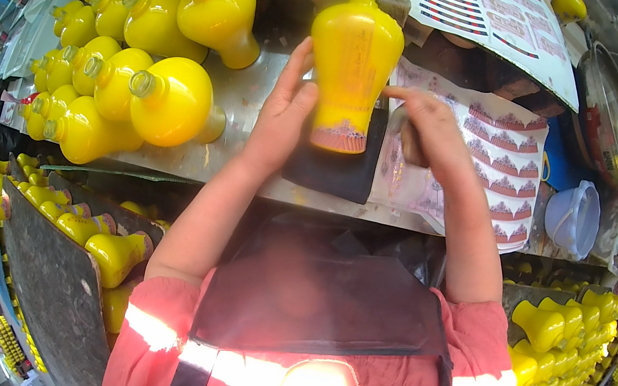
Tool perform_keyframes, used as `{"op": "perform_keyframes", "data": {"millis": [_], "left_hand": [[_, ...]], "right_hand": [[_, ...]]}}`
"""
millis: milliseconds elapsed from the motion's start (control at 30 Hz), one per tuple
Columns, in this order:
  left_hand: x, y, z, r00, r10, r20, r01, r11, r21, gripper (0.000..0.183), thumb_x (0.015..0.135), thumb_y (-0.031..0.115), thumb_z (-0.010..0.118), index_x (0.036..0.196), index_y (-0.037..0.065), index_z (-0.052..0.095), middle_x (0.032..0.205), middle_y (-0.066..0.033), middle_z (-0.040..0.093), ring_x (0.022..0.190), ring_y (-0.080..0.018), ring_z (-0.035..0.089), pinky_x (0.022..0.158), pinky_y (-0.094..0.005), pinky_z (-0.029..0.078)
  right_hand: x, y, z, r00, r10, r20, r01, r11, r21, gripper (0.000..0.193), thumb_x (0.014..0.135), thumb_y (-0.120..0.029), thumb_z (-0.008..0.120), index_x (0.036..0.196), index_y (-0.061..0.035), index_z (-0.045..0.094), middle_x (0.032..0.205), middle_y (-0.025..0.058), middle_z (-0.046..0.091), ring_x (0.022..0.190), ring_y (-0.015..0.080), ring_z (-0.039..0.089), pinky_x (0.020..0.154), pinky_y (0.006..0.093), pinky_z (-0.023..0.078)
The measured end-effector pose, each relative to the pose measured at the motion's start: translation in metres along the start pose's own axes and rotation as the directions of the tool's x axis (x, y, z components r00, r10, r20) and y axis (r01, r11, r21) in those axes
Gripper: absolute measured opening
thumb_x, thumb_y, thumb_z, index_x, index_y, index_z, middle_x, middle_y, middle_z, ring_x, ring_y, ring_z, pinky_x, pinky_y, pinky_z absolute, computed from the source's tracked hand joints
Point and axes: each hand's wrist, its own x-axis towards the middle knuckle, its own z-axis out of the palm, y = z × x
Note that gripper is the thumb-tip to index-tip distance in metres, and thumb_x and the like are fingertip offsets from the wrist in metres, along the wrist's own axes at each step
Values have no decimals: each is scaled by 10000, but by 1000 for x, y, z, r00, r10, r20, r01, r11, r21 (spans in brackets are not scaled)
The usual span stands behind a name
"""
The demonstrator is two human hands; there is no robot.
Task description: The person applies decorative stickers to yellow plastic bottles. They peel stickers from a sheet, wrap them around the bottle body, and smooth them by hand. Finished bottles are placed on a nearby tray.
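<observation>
A glossy yellow glass bottle [354, 61] lies in front of me, its neck pointing away. It bears a faint printed panel on its body and a patterned pinkish band around its base. Along its left side, my left hand [286, 111] holds it, fingers against the shoulder and thumb lower down. From the right, the outstretched index finger of my right hand [435, 132] touches the bottle's edge. The other fingers of that hand curl around a small flat brownish piece [415, 142], partly hidden. Under the bottle's base is a black cloth [331, 172].
Several yellow bottles [173, 101] lie stacked on the metal table [243, 121] at left. Decal sheets [505, 156] lie at right, near a pale blue bucket [571, 218]. A white board [489, 19] with more decals stands beyond. Racks of yellow bottles [560, 329] flank me; other people are at both edges.
</observation>
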Motion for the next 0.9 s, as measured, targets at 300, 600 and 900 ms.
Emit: {"op": "perform_keyframes", "data": {"millis": [300, 600, 900], "left_hand": [[2, 0, 5, 1000, 14, 15, -15, 996, 87, 705, 1020, 133, 526, 1625, 75, 167, 1572, -166, 363, 1400, -272, 453, 1165, -404, 371], [21, 0, 6, 986, 165, -7, -156, 946, 284, 919, 893, 218, 733, 1608, 43, 184, 1584, -201, 327, 1464, -321, 357, 1192, -423, 341], [60, 3, 14, 996, 80, -51, -75, 994, 84, 987, 815, 292, 820, 1578, 24, 254, 1521, -235, 371, 1407, -347, 421, 1171, -430, 370]], "right_hand": [[7, 14, 33, 770, -600, -216, 522, 788, -326, 218, 947, -98, 689, 1144, -28, 628, 1064, 113, 707, 984, 177, 682, 865, 288, 530], [3, -23, 45, 377, -920, -109, 588, 328, -739, 334, 865, -52, 792, 1179, -32, 679, 1023, 120, 719, 883, 225, 719, 795, 318, 569], [34, -68, 26, 361, -932, 1, 550, 212, -808, 251, 886, -142, 769, 1113, -52, 709, 989, 134, 749, 867, 272, 739, 779, 338, 575]]}}
